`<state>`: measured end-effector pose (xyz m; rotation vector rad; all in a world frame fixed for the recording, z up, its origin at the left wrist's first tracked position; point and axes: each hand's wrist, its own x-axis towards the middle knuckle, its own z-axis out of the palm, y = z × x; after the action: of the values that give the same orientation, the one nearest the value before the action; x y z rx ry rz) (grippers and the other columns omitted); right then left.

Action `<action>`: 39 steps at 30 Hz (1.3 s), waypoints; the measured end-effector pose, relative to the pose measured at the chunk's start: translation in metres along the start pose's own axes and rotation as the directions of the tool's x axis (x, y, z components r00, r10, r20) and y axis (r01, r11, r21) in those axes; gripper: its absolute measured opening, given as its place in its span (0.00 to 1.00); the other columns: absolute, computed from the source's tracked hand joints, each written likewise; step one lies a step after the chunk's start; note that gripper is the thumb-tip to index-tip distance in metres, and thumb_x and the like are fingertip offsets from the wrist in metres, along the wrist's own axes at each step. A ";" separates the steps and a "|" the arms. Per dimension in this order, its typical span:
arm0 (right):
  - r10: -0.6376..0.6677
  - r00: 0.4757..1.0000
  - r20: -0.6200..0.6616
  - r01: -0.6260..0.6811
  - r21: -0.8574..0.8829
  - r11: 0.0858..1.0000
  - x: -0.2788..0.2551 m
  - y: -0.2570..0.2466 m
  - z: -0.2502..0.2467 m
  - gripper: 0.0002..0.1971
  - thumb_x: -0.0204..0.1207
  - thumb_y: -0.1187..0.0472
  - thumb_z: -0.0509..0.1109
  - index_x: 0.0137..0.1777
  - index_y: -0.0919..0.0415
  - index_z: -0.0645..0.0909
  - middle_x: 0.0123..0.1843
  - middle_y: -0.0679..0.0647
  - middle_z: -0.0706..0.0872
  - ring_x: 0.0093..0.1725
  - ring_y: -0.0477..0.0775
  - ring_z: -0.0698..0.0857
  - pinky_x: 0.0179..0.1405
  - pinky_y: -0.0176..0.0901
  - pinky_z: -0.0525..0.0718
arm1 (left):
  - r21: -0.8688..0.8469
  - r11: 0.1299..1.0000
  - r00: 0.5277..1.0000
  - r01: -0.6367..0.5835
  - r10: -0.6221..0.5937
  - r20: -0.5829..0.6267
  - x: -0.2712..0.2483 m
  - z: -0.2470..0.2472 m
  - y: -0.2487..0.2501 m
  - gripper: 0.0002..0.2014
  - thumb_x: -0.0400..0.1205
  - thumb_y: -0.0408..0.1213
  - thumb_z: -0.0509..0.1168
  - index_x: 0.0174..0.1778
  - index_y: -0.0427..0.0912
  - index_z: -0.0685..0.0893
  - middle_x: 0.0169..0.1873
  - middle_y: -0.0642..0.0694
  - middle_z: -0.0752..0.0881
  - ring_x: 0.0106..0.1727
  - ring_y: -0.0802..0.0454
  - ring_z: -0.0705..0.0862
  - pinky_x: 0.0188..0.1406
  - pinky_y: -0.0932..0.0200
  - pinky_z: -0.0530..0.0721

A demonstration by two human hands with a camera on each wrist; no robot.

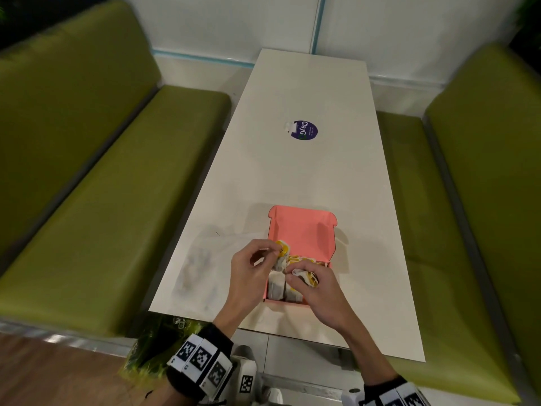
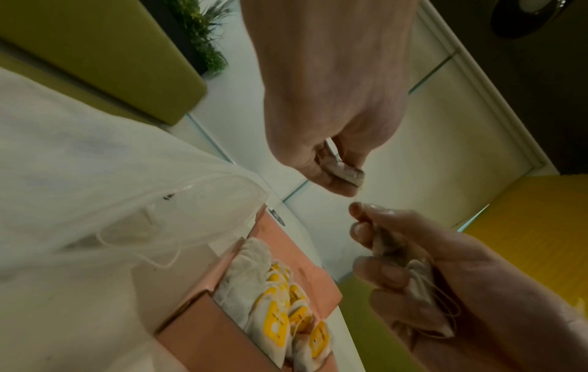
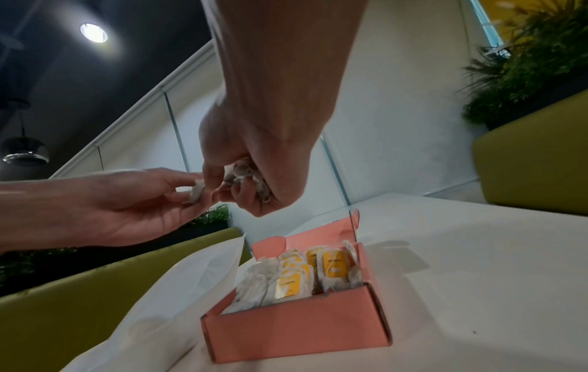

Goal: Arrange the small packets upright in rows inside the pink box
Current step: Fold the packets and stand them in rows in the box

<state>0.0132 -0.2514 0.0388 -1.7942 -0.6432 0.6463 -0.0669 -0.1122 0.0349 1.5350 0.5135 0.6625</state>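
Two hands over pink box [image 1: 303,230] on table [image 1: 307,171] | left hand [image 1: 248,273] pinches one packet [image 3: 197,192] | right hand [image 1: 319,285] clutches several packets [image 3: 251,181] | rows of packets [image 3: 296,279] upright in box

Left hand [image 2: 321,151] pinching a small packet [image 2: 345,172], right hand [image 2: 445,276] gripping bunched packets [image 2: 416,279], pink box [image 2: 222,337] below holding yellow-tagged packets [image 2: 277,319]

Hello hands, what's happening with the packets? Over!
Left hand pinches one small white packet. Right hand holds a bunch. Open pink cardboard box part-filled, rows upright. Nothing blocking.
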 end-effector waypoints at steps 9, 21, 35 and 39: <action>0.108 0.993 0.056 -0.117 0.202 0.972 -0.006 -0.004 0.014 0.06 0.80 0.64 0.71 0.51 0.55 0.88 0.26 0.30 0.79 0.25 0.33 0.76 0.23 0.29 0.68 | -0.060 0.995 0.991 0.076 -0.082 -0.107 -0.003 0.007 0.000 0.06 0.80 0.22 0.69 0.46 0.36 0.89 0.40 0.47 0.92 0.43 0.51 0.90 0.46 0.61 0.87; 0.012 0.998 -0.063 -0.011 0.021 1.000 0.001 -0.006 0.004 0.05 0.77 0.67 0.74 0.46 0.55 0.87 0.45 0.40 0.88 0.50 0.40 0.84 0.52 0.26 0.76 | -0.062 0.987 0.979 0.149 -0.138 0.150 0.002 -0.008 0.008 0.09 0.78 0.18 0.69 0.44 0.36 0.89 0.40 0.36 0.89 0.44 0.46 0.87 0.52 0.50 0.85; 0.151 0.986 0.065 -0.163 0.309 0.937 -0.006 -0.016 0.002 0.09 0.80 0.66 0.71 0.50 0.53 0.91 0.41 0.53 0.88 0.25 0.46 0.66 0.24 0.34 0.67 | -0.205 0.951 0.973 0.231 -0.230 0.026 0.001 -0.001 0.011 0.05 0.79 0.20 0.70 0.46 0.30 0.89 0.40 0.38 0.91 0.43 0.49 0.90 0.46 0.61 0.87; 0.114 0.988 0.107 -0.144 0.326 0.934 -0.007 -0.017 0.003 0.10 0.77 0.60 0.72 0.53 0.48 0.91 0.42 0.74 0.80 0.26 0.49 0.64 0.24 0.38 0.62 | -0.183 0.958 0.974 0.219 -0.226 -0.019 0.002 0.001 0.011 0.03 0.78 0.20 0.71 0.44 0.28 0.88 0.40 0.35 0.91 0.42 0.47 0.91 0.46 0.59 0.89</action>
<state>0.0039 -0.2494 0.0550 -1.5052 -0.4436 0.8724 -0.0654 -0.1121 0.0459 1.2740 0.6289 0.5501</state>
